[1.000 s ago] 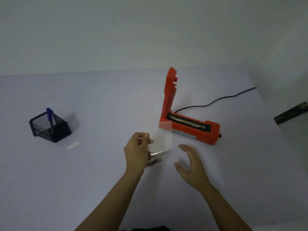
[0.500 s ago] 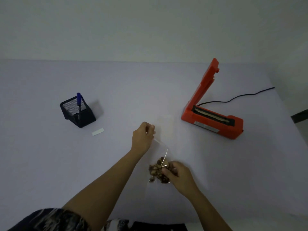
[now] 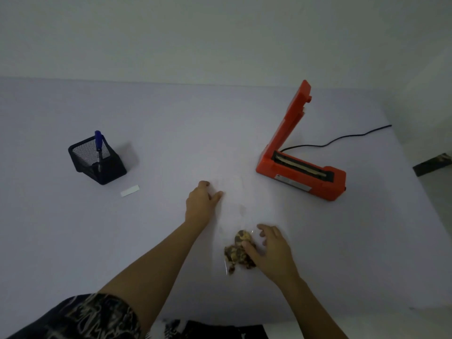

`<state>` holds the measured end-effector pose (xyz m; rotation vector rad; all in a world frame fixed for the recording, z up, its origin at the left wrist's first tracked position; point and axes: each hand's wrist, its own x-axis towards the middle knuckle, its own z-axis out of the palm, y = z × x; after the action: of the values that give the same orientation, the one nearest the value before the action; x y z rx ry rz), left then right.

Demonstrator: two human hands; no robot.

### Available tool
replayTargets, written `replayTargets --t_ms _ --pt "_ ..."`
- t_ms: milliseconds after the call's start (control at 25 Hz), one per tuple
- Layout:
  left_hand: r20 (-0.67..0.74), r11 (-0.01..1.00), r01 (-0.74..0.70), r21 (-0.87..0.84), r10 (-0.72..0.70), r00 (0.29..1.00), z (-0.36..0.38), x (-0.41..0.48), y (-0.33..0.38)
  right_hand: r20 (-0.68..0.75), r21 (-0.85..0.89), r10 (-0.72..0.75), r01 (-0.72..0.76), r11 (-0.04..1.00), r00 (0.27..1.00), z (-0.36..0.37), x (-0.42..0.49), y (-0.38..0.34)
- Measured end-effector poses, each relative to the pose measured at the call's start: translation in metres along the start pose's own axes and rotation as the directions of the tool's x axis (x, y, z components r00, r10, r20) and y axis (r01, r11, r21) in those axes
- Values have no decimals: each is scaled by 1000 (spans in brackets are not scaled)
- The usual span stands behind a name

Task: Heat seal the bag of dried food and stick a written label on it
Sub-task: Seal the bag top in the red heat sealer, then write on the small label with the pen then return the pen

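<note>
The clear bag (image 3: 236, 204) lies flat on the table (image 3: 73, 241) between both hands, with the dried food (image 3: 236, 254) at its near end. The left hand (image 3: 201, 204) presses its far corner with loose fingers. The right hand (image 3: 271, 250) rests spread on the food. The orange sealer (image 3: 300, 172) stands open nearby.

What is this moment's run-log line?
clear plastic bag of brown dried food lying flat | left hand pressing its top | right hand touching food end | orange heat sealer lid raised

orange sealer (image 3: 308, 178), blue pen (image 3: 98, 140), black mesh holder (image 3: 102, 167)
</note>
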<state>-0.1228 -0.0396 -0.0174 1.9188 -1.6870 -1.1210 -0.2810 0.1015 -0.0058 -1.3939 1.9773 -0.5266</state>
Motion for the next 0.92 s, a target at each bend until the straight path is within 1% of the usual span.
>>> replayTargets --t_ms 120,200,320,440,520,560,600,680,760,800,920 --pt "-120 997 -44 -57 37 992 -26 -11 1 -26 41 -117 118 992 993 -5 16 -32" --pt "-231 994 -57 -98 33 972 -60 -22 -11 -20 55 -245 246 968 969 3 37 -66" --pt "-423 989 -21 -147 -44 905 -123 -36 -43 -15 50 -430 430 902 903 35 82 -124" --pt "-555 989 -13 -146 -71 829 -175 -33 -74 -11 64 -512 511 857 859 70 126 -188" --pt "-607 991 23 -129 -97 789 -205 -18 -92 -3 96 -548 546 832 836 94 149 -234" --pt "-605 990 54 -127 -121 787 -217 -7 -99 1 112 -565 562 820 825 104 158 -255" --pt "-575 987 94 -132 -154 804 -227 4 -106 6 125 -578 573 810 816 114 166 -275" --pt "-450 974 148 -173 -212 867 -235 27 -112 39 137 -589 579 803 807 131 182 -302" --pt "-321 959 134 -249 -212 923 -232 41 -114 107 139 -570 556 820 815 144 194 -317" --pt "-285 953 126 -276 -206 936 -230 45 -115 127 135 -553 538 832 824 150 199 -321" --pt "-294 942 124 -310 -220 930 -226 51 -118 117 135 -543 529 838 831 159 204 -324"
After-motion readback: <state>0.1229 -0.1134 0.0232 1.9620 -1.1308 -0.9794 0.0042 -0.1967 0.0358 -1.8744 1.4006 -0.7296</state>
